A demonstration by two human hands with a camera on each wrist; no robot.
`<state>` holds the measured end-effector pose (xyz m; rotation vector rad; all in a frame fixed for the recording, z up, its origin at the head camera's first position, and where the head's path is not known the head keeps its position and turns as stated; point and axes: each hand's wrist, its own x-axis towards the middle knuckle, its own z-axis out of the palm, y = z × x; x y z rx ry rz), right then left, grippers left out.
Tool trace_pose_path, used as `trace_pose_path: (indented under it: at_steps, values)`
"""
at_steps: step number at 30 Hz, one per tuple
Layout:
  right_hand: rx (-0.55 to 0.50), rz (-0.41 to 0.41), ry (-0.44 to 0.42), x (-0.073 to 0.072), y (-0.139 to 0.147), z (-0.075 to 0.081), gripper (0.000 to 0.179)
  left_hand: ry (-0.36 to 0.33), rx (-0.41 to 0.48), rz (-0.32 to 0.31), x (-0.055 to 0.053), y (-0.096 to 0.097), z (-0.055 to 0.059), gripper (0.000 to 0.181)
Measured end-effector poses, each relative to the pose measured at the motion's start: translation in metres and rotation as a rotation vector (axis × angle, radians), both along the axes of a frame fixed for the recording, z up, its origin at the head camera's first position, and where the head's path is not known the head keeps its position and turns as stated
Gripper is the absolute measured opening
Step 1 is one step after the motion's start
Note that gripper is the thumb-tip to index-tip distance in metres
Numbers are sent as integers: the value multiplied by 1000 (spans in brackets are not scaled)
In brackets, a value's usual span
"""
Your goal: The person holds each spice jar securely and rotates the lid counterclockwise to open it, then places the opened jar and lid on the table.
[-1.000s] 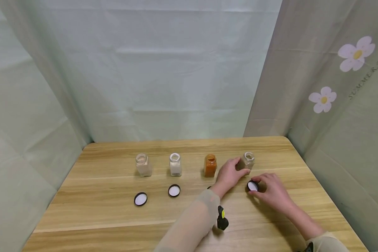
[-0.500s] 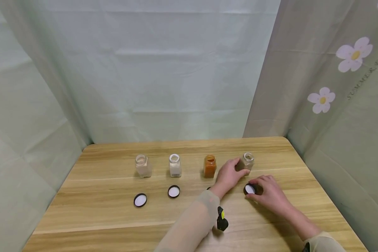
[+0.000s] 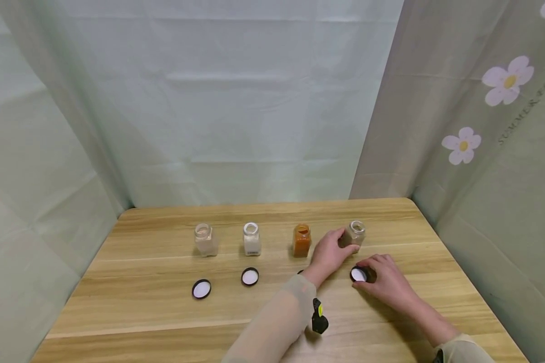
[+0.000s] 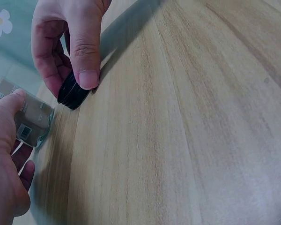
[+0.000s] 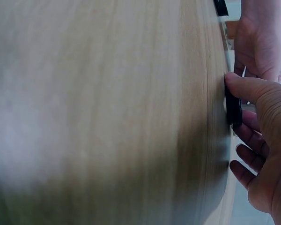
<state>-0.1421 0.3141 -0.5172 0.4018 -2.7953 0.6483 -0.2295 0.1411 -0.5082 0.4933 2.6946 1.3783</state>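
Note:
My left hand (image 3: 330, 252) grips a small glass jar (image 3: 357, 233) of greyish-brown powder, upright and uncapped, at the right end of a row. In front of it my right hand (image 3: 388, 280) pinches a black lid (image 3: 359, 274) between thumb and fingers, its white inside facing up. The left wrist view shows that lid (image 4: 73, 93) low against the wood; whether it fully rests there I cannot tell. To the left stand an open jar of orange powder (image 3: 302, 243), one of white contents (image 3: 252, 242) and one of pale beige powder (image 3: 206, 242).
Two black lids, one nearer the middle (image 3: 250, 277) and one farther left (image 3: 202, 289), lie white side up on the wooden table (image 3: 163, 322). Another lid (image 3: 301, 271) is mostly hidden behind my left forearm. Curtains (image 3: 254, 111) enclose the back and sides.
My right hand has moved slightly left and toward me with the lid, which has come down nearer the table. The left hand stays at the jar.

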Motion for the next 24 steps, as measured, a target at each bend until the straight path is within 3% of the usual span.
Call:
trace_pose_path:
  at_steps: [8, 16, 20, 24]
  values:
    - [-6, 10, 7, -1, 1, -1, 51, -8, 30, 13, -1, 2, 0, 59]
    - [-13, 20, 2, -3, 1, -4, 60, -52, 99, 40, -1, 5, 5, 85]
    - [-33, 12, -2, -2, 2, -3, 62, -35, 102, 53, 1, 5, 12, 89]
    - [-66, -7, -12, 1, 5, 1, 60, 19, 100, 52, 4, 1, 25, 89]
